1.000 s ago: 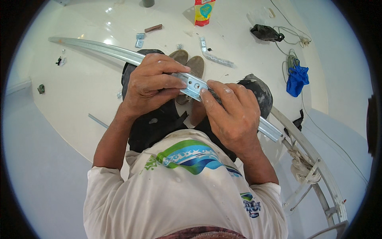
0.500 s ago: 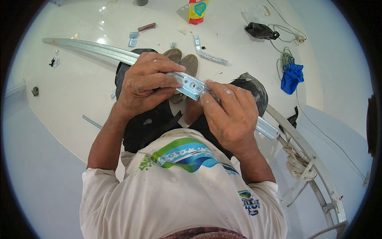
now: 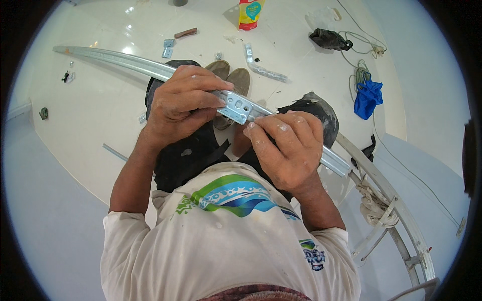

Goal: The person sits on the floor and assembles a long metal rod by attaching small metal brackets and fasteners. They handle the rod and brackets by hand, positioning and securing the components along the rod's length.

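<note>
A long galvanised metal channel (image 3: pixel 120 60) lies across my knees, running from far left to near right. Against it sits a small metal bracket (image 3: pixel 234 108) with several holes in its face. My left hand (image 3: pixel 183 103) grips the bracket's left end together with the channel, thumb below and fingers over the top. My right hand (image 3: pixel 291 143) is closed round the channel just right of the bracket, its fingertips a little apart from the bracket's right edge. The palms hide parts of the channel.
Beyond my shoes (image 3: pixel 239 80) lie a bent metal strip (image 3: pixel 261 67), small brackets (image 3: pixel 168 48) and a yellow-red packet (image 3: pixel 249 15). A blue bag (image 3: pixel 368 98), a black bag (image 3: pixel 329 39) and cables are at right. A metal ladder (image 3: pixel 401 210) stands close at my right.
My right fingers have slid off the bracket's right end, back along the channel to the right. The bracket has shifted slightly left and turned a little. My left hand stays nearly in place.
</note>
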`<state>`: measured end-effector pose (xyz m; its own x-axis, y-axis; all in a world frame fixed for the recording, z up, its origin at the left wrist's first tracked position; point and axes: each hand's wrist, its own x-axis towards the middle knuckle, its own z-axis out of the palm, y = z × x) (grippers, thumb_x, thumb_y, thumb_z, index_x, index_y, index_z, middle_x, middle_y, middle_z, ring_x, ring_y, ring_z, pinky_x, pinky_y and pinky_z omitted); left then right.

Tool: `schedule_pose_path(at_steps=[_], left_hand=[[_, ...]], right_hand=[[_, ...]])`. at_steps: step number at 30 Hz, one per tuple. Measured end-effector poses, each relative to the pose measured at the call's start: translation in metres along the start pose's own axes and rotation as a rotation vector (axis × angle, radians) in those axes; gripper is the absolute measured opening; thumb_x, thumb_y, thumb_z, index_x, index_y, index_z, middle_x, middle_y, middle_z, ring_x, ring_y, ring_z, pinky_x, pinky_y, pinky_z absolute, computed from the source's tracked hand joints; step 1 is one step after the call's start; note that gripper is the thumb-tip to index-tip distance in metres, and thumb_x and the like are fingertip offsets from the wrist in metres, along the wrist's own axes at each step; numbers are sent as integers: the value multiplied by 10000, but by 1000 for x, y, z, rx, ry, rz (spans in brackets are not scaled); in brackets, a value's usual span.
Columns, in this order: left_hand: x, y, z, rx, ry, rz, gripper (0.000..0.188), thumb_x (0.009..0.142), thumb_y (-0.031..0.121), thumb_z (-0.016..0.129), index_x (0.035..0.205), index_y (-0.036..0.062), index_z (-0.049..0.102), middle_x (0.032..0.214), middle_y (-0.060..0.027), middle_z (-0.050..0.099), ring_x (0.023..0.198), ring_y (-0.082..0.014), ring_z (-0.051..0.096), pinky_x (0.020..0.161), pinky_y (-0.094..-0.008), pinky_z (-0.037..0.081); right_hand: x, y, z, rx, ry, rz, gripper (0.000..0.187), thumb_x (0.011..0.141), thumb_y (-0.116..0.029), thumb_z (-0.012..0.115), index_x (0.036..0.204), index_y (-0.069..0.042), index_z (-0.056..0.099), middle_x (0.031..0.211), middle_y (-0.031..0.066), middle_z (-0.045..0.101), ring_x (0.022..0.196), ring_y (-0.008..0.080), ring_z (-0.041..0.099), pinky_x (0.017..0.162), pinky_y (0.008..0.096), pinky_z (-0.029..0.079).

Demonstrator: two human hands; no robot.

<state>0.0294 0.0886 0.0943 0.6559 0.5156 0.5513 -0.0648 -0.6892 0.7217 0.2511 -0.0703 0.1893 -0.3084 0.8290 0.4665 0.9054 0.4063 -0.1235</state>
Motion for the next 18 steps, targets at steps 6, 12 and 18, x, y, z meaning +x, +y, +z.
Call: schedule_pose_path(at_steps=[6, 12, 18], left_hand=[[-2, -2, -1, -30, 2, 8, 246, 805, 44, 920, 1022, 132, 844, 1289, -89, 863, 1228, -307, 777, 1077, -471, 597], [-2, -2, 1, -39, 22, 6, 253, 782, 74, 942, 1003, 145, 843, 1289, -53, 861, 1221, -293, 770, 1058, -449, 590], [-3, 1, 0, -39, 21, 1, 254, 790, 60, 934, 1014, 144, 850, 1303, -57, 857, 1240, -301, 764, 1077, -458, 594]], right_hand=[[-1, -1, 2, 5, 15, 16, 314, 760, -92, 880, 1064, -61, 809, 1063, 63, 760, 959, 221, 733, 895, 441, 560], [1, -3, 3, 8, 14, 31, 334, 757, -87, 889, 1079, -51, 809, 1056, 65, 756, 956, 220, 727, 884, 439, 548], [7, -6, 2, -24, -31, 57, 370, 759, -103, 906, 1118, -53, 829, 1051, 63, 759, 959, 215, 719, 918, 463, 541]])
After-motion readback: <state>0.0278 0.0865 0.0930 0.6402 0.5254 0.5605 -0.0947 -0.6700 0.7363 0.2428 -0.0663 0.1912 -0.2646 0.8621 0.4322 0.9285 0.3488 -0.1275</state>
